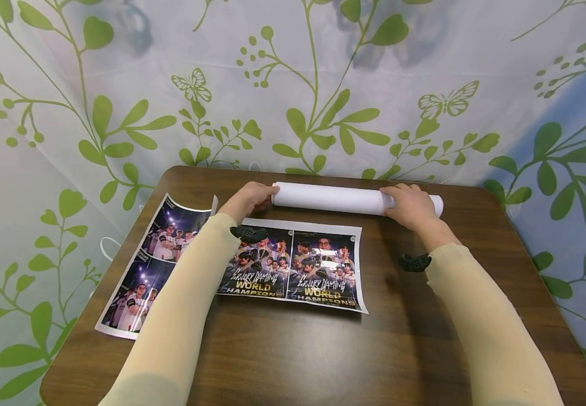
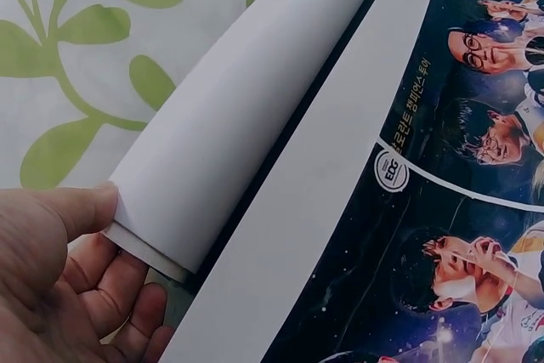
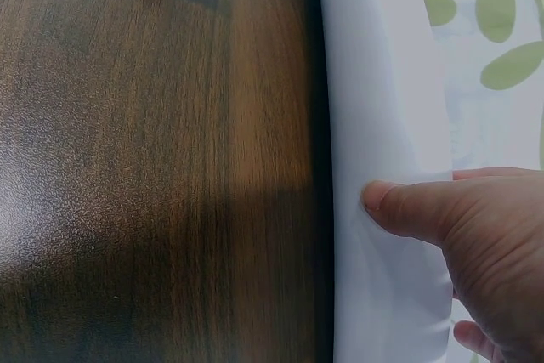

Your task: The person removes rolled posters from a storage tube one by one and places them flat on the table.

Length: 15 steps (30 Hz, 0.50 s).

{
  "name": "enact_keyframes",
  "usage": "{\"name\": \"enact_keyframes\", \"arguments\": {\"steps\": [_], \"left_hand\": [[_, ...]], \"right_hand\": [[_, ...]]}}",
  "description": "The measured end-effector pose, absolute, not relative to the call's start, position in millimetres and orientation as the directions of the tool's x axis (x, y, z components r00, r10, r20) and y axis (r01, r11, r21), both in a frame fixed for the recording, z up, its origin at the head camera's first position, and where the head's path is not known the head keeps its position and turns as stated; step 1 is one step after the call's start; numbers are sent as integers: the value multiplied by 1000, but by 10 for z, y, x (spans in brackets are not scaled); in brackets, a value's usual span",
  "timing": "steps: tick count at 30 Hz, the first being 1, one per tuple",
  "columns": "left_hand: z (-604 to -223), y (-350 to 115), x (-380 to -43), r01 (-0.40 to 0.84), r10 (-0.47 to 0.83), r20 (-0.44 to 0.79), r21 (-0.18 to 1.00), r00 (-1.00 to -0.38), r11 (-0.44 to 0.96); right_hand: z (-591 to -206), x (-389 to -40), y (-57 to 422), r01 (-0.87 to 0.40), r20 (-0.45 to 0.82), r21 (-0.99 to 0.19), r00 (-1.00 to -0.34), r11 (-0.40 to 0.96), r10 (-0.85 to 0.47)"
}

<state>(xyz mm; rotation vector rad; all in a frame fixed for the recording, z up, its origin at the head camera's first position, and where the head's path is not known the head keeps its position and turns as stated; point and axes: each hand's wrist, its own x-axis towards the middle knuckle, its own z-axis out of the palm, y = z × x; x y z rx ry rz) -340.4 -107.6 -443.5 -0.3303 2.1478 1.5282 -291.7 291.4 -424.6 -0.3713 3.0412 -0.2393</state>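
A white paper roll lies along the far side of the brown table. At its left end my left hand grips the edge, thumb on top and fingers curled under the rim, as the left wrist view shows. My right hand holds the roll near its right end, with the thumb pressed on the near side and the fingers behind it, mostly hidden. Just in front of the roll lies a glossy printed poster sheet with two group pictures, its left part hidden by my left arm.
Another printed sheet with curled corners lies at the table's left, partly under my left sleeve in view. Behind the table hangs a white curtain with green leaves. A thin white loop shows at the left table edge.
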Motion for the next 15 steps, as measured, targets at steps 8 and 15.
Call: {"name": "enact_keyframes", "arguments": {"steps": [8, 15], "left_hand": [[-4445, -1096, -3401, -459, 69, -513, 814, -856, 356], [-4457, -1109, -3413, -458, 51, -514, 801, -856, 386]], "right_hand": [[-4248, -2915, 2918, -237, -50, -159, -968, 958, -247], [-4239, -2905, 2912, -235, -47, -163, -968, 958, -245]]}}
